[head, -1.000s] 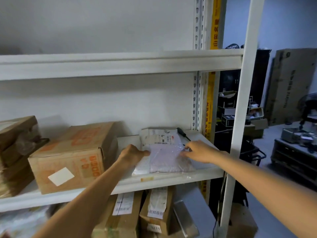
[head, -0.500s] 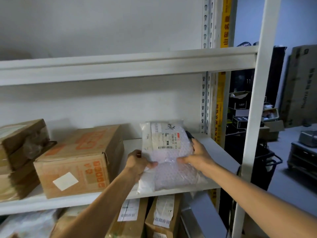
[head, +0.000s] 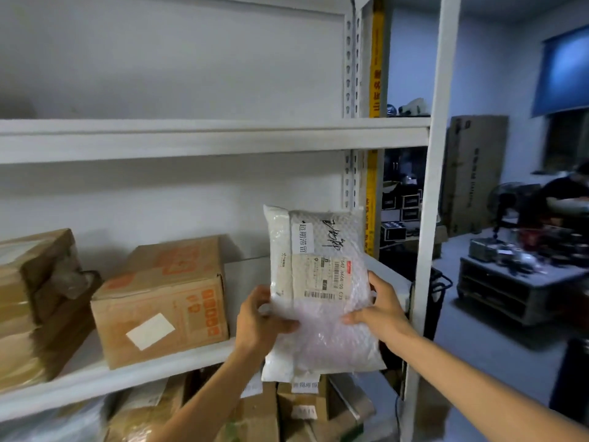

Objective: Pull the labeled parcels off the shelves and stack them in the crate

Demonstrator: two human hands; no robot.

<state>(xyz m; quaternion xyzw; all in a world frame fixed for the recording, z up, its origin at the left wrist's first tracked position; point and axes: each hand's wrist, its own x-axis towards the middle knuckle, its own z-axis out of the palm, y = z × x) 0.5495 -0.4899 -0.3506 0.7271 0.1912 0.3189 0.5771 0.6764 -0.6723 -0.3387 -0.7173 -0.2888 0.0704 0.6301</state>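
Note:
A flat bubble-wrap parcel (head: 318, 282) with a white shipping label stands upright in the air in front of the middle shelf (head: 197, 355). My left hand (head: 259, 317) grips its left edge, thumb on the front. My right hand (head: 377, 311) grips its right edge. A brown carton with orange print and a white label (head: 162, 301) sits on the same shelf to the left. More labelled cartons (head: 299, 406) lie on the shelf below. No crate is in view.
A stack of taped brown boxes (head: 35, 301) fills the shelf's far left. The white shelf upright (head: 430, 218) stands just right of my hands. Beyond it are a low table with clutter (head: 516, 275), a large flat carton (head: 475, 173) and a seated person (head: 564, 199).
Both hands have lifted the bubble-wrap parcel off the shelf board and tipped it upright toward me. The view has swung up and to the right.

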